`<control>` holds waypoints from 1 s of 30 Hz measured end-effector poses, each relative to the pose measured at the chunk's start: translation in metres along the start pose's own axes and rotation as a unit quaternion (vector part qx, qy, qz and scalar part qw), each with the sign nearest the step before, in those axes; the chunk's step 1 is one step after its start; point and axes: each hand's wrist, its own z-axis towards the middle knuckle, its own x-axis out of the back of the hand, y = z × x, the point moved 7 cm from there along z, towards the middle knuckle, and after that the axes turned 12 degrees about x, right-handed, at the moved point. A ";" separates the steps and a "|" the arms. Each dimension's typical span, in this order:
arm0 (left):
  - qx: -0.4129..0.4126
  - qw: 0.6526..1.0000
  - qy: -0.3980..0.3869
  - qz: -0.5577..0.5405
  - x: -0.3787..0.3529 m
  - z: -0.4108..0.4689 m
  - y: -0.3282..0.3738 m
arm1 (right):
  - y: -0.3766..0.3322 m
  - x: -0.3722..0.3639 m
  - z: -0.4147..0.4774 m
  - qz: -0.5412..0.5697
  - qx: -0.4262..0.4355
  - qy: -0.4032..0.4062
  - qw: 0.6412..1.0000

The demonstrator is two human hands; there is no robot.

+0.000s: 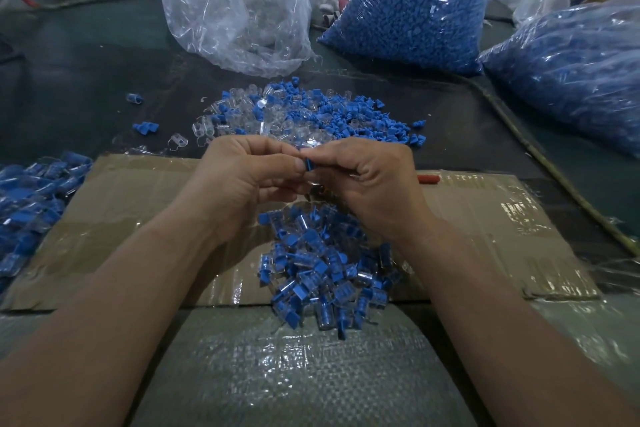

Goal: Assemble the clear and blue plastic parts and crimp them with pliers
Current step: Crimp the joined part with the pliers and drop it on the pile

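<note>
The left hand (242,180) was curled, thumb and forefinger pinching one side of the blue part (308,163), which sat between both hands over the cardboard's (138,218) far edge. The right hand (367,180) pinched its other side. I could not tell whether a clear part was hidden in there. I judged it best to keep the pieces in line and press straight. A red handle (428,179), perhaps the pliers, lay just right.
</note>
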 end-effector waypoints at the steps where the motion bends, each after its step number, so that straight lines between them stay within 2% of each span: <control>1: -0.001 1.000 0.001 -0.002 0.000 -0.001 0.000 | 0.001 0.000 0.000 0.003 -0.014 -0.009 1.000; 4: -0.011 1.000 0.012 -0.015 0.003 0.000 0.001 | 0.017 0.005 -0.003 -0.005 -0.116 -0.050 0.992; 7: -0.014 0.999 0.030 -0.030 0.010 0.004 0.002 | 0.044 0.027 -0.014 -0.040 -0.229 -0.081 0.969; 12: -0.015 0.998 0.039 -0.037 0.014 0.007 0.000 | 0.067 0.047 -0.033 -0.063 -0.317 -0.202 0.925; 16: -0.015 0.998 0.038 -0.048 0.014 0.008 0.000 | 0.068 0.034 -0.047 -0.041 -0.335 -0.336 0.879; 18: -0.017 0.998 0.036 -0.050 0.014 0.008 0.000 | 0.071 0.030 -0.051 -0.044 -0.339 -0.365 0.866; 27: -0.016 0.998 0.034 -0.054 0.015 0.010 -0.002 | 0.067 0.028 -0.041 -0.100 -0.294 -0.357 0.881; 30: -0.017 0.998 0.031 -0.049 0.015 0.010 -0.002 | 0.064 0.023 -0.036 -0.158 -0.275 -0.352 0.881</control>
